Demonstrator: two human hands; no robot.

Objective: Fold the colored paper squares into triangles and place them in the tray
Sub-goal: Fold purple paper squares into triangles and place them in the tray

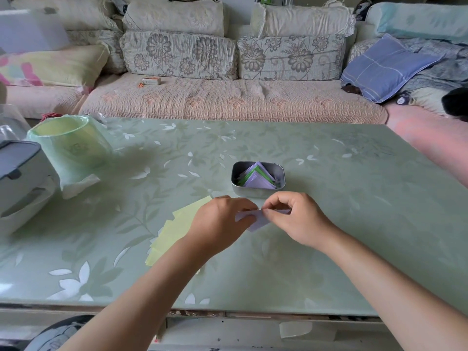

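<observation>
A lilac paper (255, 221), seemingly part-folded, is pinched between the left hand (222, 224) and right hand (293, 216) at the table's (354, 198) middle. Pale yellow squares (174, 234) lie fanned flat left of it, toward the near edge. Just beyond, a small metal tray (258, 192) holds purple and green triangles (255, 177).

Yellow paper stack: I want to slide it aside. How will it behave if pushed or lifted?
The yellow paper stack already lies fanned, so a push would probably spread it further. The sheets look thin, so likely light and floppy when lifted. The table looks glossy, so they may slide easily.
</observation>
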